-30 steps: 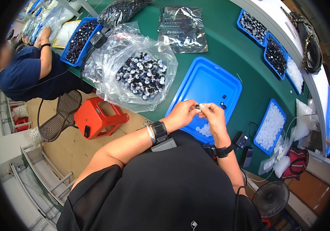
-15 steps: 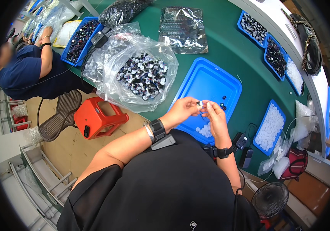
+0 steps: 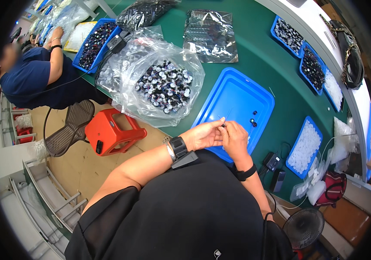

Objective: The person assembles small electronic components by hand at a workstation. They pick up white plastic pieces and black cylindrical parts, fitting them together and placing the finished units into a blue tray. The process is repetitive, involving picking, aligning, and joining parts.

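My left hand (image 3: 205,135) and my right hand (image 3: 236,139) meet over the near part of a shallow blue tray (image 3: 210,97). Thumb and forefinger of each hand pinch one small dark part (image 3: 223,125), with what look like thin wires rising from it; the fingers cover most of it, so its exact kind is unclear. A few small dark round pieces (image 3: 254,122) lie in the tray to the right of my hands. My right hand mostly hides the small white pieces lying at the tray's near end.
An open clear bag (image 3: 127,89) of dark, clear-topped pieces stands left of the tray. Beyond lies a flat dark plastic bag (image 3: 209,37). To the right are a blue bin of white pieces (image 3: 304,147) and black adapters (image 3: 272,161). A person (image 3: 38,76) works at far left.
My hands have drawn closer together and slightly lower. My right hand has turned inward over the white pieces. The whole view has shifted slightly.
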{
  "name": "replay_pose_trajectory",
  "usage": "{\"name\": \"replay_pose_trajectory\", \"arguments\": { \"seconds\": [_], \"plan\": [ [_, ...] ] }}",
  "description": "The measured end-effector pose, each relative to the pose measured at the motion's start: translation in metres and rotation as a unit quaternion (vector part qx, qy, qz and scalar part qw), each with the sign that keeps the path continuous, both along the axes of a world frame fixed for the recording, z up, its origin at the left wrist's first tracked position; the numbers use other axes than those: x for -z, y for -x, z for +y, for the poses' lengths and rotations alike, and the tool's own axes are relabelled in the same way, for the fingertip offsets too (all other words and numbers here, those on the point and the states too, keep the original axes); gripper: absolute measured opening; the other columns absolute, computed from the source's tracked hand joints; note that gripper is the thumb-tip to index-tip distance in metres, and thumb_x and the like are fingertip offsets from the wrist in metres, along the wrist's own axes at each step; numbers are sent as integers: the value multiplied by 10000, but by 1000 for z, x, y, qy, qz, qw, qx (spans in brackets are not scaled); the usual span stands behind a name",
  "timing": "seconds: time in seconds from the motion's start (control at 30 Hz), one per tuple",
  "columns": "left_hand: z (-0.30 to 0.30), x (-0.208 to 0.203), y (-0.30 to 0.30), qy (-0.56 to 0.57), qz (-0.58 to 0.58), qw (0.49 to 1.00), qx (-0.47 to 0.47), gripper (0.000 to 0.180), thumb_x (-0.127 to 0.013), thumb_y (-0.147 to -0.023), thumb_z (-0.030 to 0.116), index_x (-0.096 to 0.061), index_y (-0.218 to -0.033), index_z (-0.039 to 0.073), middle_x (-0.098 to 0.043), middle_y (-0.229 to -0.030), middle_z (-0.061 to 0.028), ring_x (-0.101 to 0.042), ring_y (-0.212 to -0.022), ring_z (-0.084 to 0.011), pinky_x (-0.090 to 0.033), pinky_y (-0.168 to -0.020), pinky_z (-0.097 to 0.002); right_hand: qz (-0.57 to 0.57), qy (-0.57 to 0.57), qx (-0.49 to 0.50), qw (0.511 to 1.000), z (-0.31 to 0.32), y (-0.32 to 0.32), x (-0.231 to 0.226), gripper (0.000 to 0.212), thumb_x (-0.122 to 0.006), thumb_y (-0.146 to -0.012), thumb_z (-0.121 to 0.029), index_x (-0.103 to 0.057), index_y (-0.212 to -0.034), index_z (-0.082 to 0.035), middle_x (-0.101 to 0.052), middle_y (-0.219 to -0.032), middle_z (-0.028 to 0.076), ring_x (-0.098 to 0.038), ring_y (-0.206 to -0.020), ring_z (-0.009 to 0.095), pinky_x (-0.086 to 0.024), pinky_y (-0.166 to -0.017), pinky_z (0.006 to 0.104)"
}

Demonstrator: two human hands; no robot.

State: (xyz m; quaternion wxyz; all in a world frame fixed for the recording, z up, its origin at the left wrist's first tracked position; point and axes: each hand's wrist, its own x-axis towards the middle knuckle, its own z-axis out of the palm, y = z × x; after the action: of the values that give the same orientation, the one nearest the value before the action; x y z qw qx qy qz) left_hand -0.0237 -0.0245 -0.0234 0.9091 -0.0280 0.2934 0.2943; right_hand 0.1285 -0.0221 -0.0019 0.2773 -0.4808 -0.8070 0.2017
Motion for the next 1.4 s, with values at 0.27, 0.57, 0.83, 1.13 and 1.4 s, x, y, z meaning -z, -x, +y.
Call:
{"name": "replay_pose_trajectory", "arguments": {
  "seconds": [0.27, 0.57, 0.83, 1.13, 1.4],
  "plan": [
    [3, 58, 48, 53, 9, 985, -161, 415, -466, -960, 386, -537, -991, -22, -626, -969, -138, -615, -880, -231, -508, -843, -374, -3, 170, 17, 985, -9, -7, 30, 352, -610, -870, -308, -606, -1062, -13, -638, -960, 140, -629, -849, 311, -498, -746, 399],
    [41, 18, 72, -120, 293, 941, -118, 310, -561, -928, 241, -555, -1086, -25, -619, -1061, -152, -614, -935, -213, -524, -825, -331, -98, 67, 266, 956, 53, -114, 100, 291, -564, -884, -204, -576, -1141, -68, -622, -1038, 160, -610, -920, 344, -495, -770, 427],
    [18, 79, -56, -534, 444, 675, 250, 252, -611, -825, 154, -658, -1032, 20, -652, -1032, -177, -620, -964, -325, -482, -863, -394, -209, 126, 220, 945, 79, -111, 124, 278, -624, -833, -229, -605, -1099, -154, -602, -1031, 110, -596, -933, 344, -488, -773, 426],
    [12, 125, -129, -611, 529, 515, 286, 290, -541, -755, 9, -617, -1034, 27, -564, -1019, -158, -551, -969, -324, -457, -868, -403, 311, 278, 319, 851, 52, -116, 97, 223, -607, -907, -237, -541, -792, -58, -552, -657, 29, -474, -479, 65, -373, -428, 206],
    [22, 109, -123, -507, 532, 655, 173, 237, -591, -785, 81, -599, -1007, 0, -563, -1023, -187, -551, -977, -350, -454, -846, -410, 467, 397, 301, 731, 10, -103, 50, 249, -557, -941, -275, -582, -1007, -37, -564, -747, 26, -521, -576, 77, -448, -501, 207]
  ]
}}
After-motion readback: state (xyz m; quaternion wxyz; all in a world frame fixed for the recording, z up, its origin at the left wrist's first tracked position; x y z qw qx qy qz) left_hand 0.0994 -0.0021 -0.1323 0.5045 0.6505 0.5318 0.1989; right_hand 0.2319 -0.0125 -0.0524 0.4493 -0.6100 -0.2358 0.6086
